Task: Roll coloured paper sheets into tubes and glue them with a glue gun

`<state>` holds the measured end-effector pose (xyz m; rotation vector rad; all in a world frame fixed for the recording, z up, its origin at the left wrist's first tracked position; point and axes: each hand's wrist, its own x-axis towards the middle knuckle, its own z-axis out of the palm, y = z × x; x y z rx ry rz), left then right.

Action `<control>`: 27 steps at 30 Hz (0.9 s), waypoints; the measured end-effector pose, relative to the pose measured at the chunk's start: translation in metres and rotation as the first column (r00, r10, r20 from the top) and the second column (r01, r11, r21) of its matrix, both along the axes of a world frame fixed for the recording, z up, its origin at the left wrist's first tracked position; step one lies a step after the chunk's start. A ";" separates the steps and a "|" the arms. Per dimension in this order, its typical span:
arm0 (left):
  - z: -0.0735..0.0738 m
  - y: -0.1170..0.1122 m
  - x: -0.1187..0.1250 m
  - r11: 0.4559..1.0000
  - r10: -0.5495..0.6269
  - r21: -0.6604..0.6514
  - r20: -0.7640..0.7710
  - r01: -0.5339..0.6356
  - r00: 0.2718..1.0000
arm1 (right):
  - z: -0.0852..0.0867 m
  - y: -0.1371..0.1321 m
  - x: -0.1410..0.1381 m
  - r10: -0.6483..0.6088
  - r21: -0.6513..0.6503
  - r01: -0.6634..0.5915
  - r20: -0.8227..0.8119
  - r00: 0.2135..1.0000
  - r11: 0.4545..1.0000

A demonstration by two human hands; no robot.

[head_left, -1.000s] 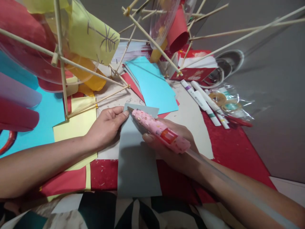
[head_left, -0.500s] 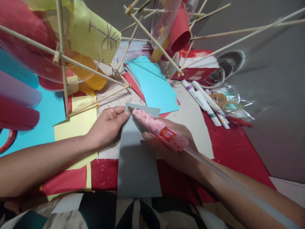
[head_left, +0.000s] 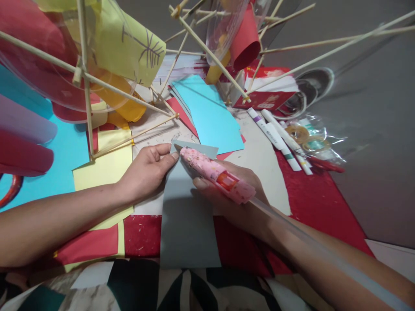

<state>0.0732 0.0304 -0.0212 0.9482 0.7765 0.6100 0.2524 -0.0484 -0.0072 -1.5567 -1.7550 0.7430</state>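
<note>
My left hand (head_left: 149,172) pinches the upper left edge of a long grey paper strip (head_left: 189,233) between thumb and fingers. The strip hangs over the table's front edge towards my lap. My right hand (head_left: 236,194) is wrapped round a pink speckled hot glue gun (head_left: 207,168), with a clear glue stick (head_left: 292,229) running out of its back along my forearm. The gun's dark nozzle points at the strip's top left corner, close to my left thumb. Whether the tip touches the paper, I cannot tell. The right fingers are partly hidden under the gun.
Wooden stick frames (head_left: 129,97) with paper pieces stand left and behind. Blue paper cards (head_left: 210,114) lie beyond my hands, yellow paper (head_left: 106,172) to the left. White markers (head_left: 275,140), a clear bag of rubber bands (head_left: 311,138) and a red box (head_left: 266,93) are at the right.
</note>
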 end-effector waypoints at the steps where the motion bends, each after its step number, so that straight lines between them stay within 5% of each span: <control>1: 0.000 0.000 0.000 1.000 0.000 -0.004 -0.003 0.000 1.000 | 0.000 0.000 0.000 -0.006 -0.010 0.006 -0.004 1.000 1.000; 11: 0.000 0.000 0.000 1.000 0.004 -0.005 0.006 -0.004 1.000 | -0.002 0.000 0.002 -0.005 -0.018 0.005 0.003 1.000 1.000; 17: -0.002 -0.001 0.000 1.000 0.000 -0.002 0.022 0.000 1.000 | -0.017 0.002 0.002 0.025 0.126 -0.024 -0.004 1.000 0.992; 27: 0.000 -0.001 0.000 1.000 0.009 0.010 0.004 -0.009 1.000 | -0.010 0.001 0.001 -0.018 0.009 0.018 -0.009 1.000 1.000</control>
